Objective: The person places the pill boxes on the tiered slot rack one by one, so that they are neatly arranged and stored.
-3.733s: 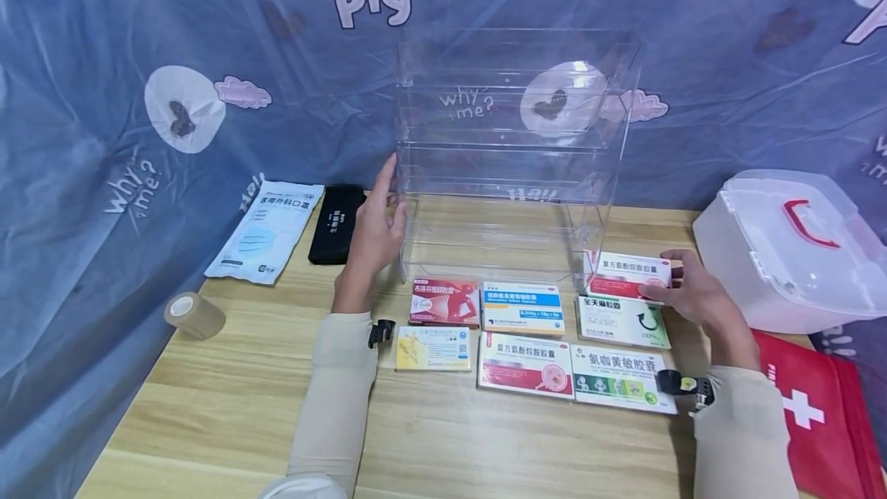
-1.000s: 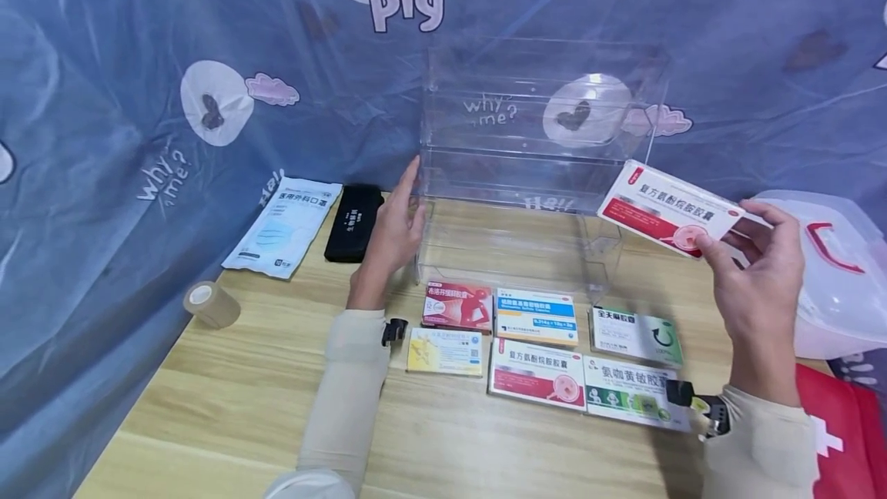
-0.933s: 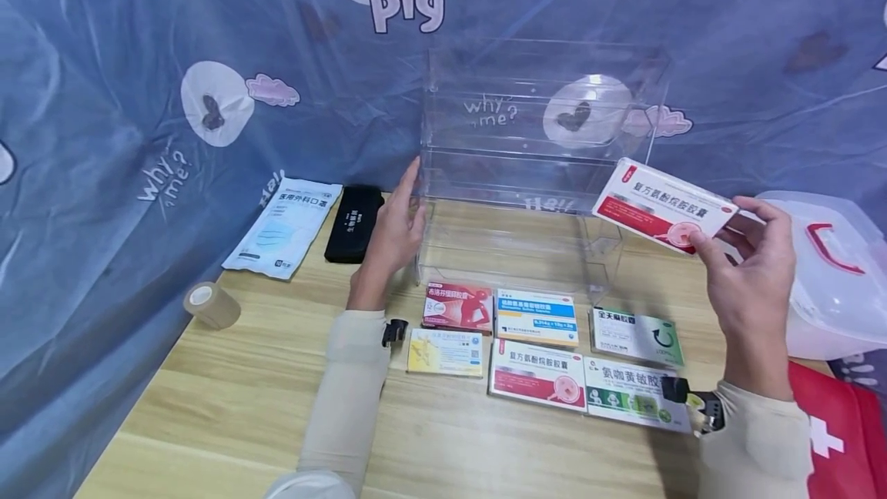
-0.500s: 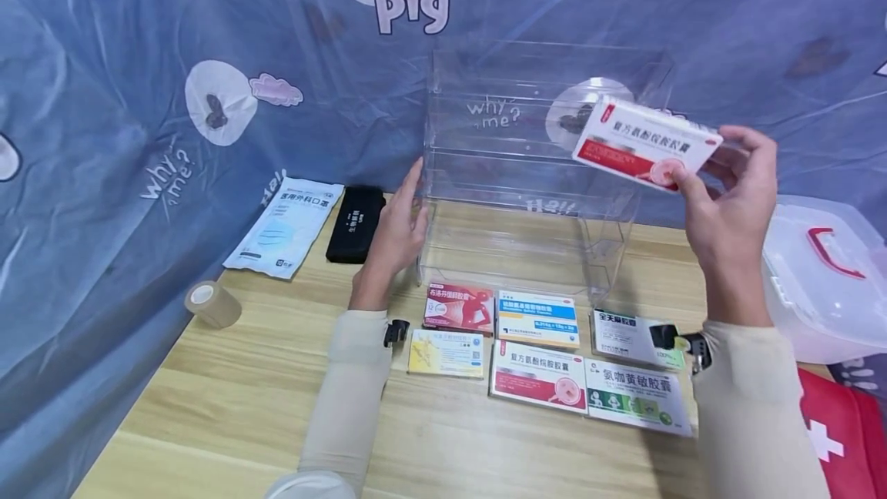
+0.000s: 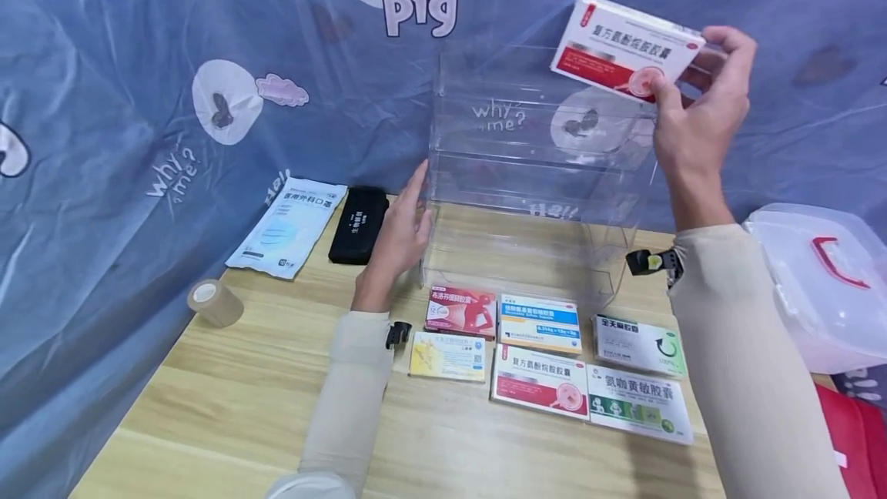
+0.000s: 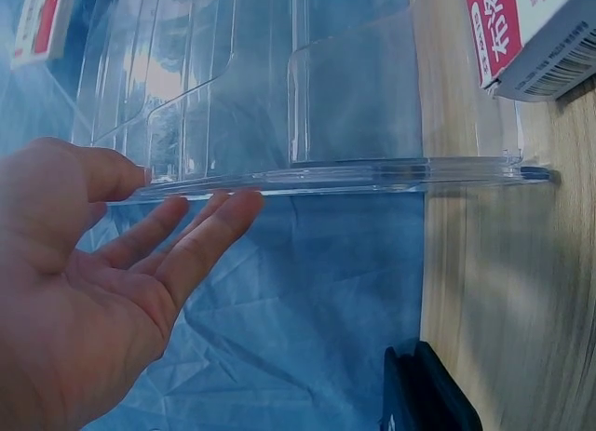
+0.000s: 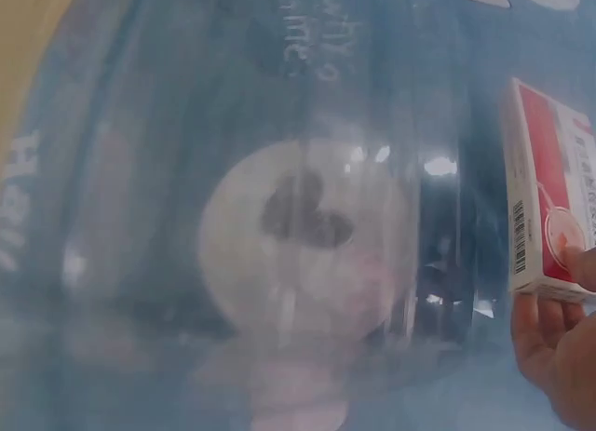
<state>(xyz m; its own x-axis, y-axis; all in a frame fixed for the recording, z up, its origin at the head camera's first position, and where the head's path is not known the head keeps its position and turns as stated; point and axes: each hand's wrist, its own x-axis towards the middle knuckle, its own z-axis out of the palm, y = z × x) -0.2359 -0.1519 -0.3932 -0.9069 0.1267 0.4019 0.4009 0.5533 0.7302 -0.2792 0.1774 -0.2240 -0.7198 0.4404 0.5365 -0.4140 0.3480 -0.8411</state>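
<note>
My right hand (image 5: 707, 118) pinches a white-and-red medicine box (image 5: 624, 48) by its right end, thumb on the front. The box is tilted and in the air, at the top of a clear acrylic tiered shelf (image 5: 513, 156); in the right wrist view the same medicine box (image 7: 540, 194) stands at the right edge. My left hand (image 5: 398, 241) rests with fairly straight fingers against the shelf's left side panel (image 6: 363, 175). On the table before the shelf lie several medicine boxes, among them a red one (image 5: 460, 312), a blue-and-white one (image 5: 539, 322) and a yellow one (image 5: 446, 356).
Left of the shelf lie a mask packet (image 5: 287, 227), a black case (image 5: 358, 226) and a tan tape roll (image 5: 216, 303). On the right stand a white lidded bin (image 5: 811, 283) and a red first-aid pouch (image 5: 855, 445). A blue cloth (image 5: 333, 114) hangs behind.
My right hand has picked the upper white-and-red medicine box off the green-and-white one and raised it up to the shelf's top. My left hand stays at the shelf's side.
</note>
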